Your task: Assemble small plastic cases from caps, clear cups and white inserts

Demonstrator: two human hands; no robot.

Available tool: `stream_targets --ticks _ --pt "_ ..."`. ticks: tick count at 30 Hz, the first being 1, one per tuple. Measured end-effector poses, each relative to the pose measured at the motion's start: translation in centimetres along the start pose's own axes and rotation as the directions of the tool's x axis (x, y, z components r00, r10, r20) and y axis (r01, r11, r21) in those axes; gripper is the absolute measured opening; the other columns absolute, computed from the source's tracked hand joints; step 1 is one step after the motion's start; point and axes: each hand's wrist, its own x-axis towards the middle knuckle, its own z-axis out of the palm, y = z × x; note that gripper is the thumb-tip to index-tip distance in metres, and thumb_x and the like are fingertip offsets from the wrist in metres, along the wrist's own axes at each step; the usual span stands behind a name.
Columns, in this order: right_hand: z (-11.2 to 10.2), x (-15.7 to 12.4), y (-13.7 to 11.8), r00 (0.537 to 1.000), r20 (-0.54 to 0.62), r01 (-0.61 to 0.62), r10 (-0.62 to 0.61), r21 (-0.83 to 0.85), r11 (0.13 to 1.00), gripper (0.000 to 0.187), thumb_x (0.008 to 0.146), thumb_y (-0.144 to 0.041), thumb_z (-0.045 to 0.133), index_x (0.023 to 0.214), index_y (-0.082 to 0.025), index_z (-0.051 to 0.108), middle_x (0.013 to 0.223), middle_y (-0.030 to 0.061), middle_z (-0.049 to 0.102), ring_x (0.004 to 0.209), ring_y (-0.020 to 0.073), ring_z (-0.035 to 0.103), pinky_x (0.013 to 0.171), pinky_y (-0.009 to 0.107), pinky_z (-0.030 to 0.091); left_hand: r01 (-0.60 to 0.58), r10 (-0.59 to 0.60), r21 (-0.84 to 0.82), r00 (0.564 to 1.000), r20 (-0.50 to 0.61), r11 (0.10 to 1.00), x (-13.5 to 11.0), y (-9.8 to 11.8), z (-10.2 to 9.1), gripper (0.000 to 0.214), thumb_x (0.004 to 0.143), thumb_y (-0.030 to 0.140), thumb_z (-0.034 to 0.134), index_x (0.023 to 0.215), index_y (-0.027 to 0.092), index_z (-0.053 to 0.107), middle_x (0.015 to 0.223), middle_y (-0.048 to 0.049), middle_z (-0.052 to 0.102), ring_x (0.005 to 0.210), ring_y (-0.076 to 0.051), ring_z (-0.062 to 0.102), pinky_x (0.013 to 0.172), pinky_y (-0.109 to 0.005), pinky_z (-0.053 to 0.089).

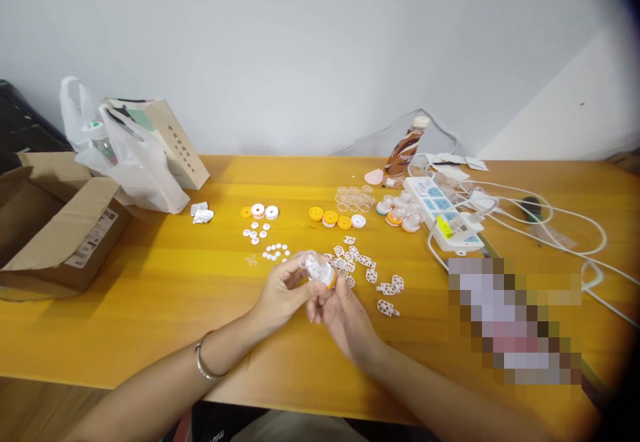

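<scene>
Above the middle of the table, a clear plastic bottle cap [315,267] with an orange base is held between both hands. My left hand [290,292] is closed around its clear, domed end. My right hand [345,312] grips the orange end with thumb and fingers. Just beyond and right of the hands lie several flat white slotted plastic pieces [371,275], partly hidden by the fingers. Small white discs [277,249] and tiny clear rings [251,260] are spread to the left of the hands. Behind them sit orange and white ring-shaped lids [330,219].
Clear rings [355,197] and assembled caps [400,212] stand farther back, beside a white power strip [440,212] with trailing cables. A brown drink bottle [406,145] leans near the wall. Crumpled foil [202,213], a plastic bag [140,169] and a cardboard box [60,229] occupy the left.
</scene>
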Motion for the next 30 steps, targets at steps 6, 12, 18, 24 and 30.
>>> stream_targets --ticks 6,12,18,24,30 --pt "0.2 2.0 0.6 0.971 -0.111 0.172 -0.212 -0.292 0.941 0.038 0.085 -0.057 0.037 0.094 -0.025 0.055 0.081 0.0023 0.054 0.075 0.0162 0.049 0.069 0.029 0.041 -0.123 0.125 0.027 0.982 -0.141 0.992 0.6 1.4 0.6 0.030 0.076 0.034 0.064 0.099 0.016 0.058 0.094 -0.0066 0.055 0.068 -0.011 0.053 0.049 -0.018 0.044" --pt "5.4 4.7 -2.3 0.909 -0.150 0.368 -0.389 -0.150 0.918 0.047 0.086 -0.056 0.022 0.102 -0.024 0.053 0.093 0.0047 0.057 0.091 0.0184 0.052 0.070 0.030 0.044 -0.277 0.303 0.198 0.946 -0.114 0.940 3.2 5.8 0.6 0.028 0.078 0.041 0.059 0.088 0.014 0.060 0.083 -0.0054 0.059 0.070 -0.013 0.052 0.057 -0.022 0.042" --pt "8.2 4.8 -3.6 0.888 -0.200 0.430 -0.415 0.040 0.902 0.040 0.086 -0.050 0.026 0.102 -0.023 0.053 0.095 0.0031 0.060 0.096 0.0164 0.055 0.073 0.028 0.046 -0.340 0.361 0.187 0.928 -0.090 0.922 3.8 6.8 0.0 0.027 0.079 0.039 0.059 0.089 0.013 0.061 0.078 -0.0035 0.059 0.073 -0.014 0.053 0.071 -0.025 0.044" --pt "9.2 4.5 -4.6 0.918 -0.243 0.365 -0.314 0.201 0.909 0.031 0.086 -0.045 0.033 0.092 -0.025 0.056 0.091 -0.0011 0.062 0.089 0.0138 0.057 0.071 0.025 0.045 -0.350 0.357 0.103 0.932 -0.057 0.931 4.0 6.7 -0.6 0.024 0.079 0.035 0.059 0.093 0.014 0.063 0.088 -0.0054 0.063 0.076 -0.014 0.057 0.063 -0.020 0.045" --pt "9.1 4.4 -5.6 0.945 -0.201 0.306 -0.258 0.263 0.915 0.029 0.088 -0.041 0.034 0.083 -0.023 0.057 0.078 -0.0020 0.058 0.066 0.0085 0.053 0.050 0.018 0.040 -0.302 0.314 0.126 0.946 -0.086 0.945 4.1 7.3 -0.8 0.028 0.075 0.036 0.064 0.091 0.013 0.065 0.077 -0.0036 0.062 0.067 -0.012 0.057 0.050 -0.015 0.043"
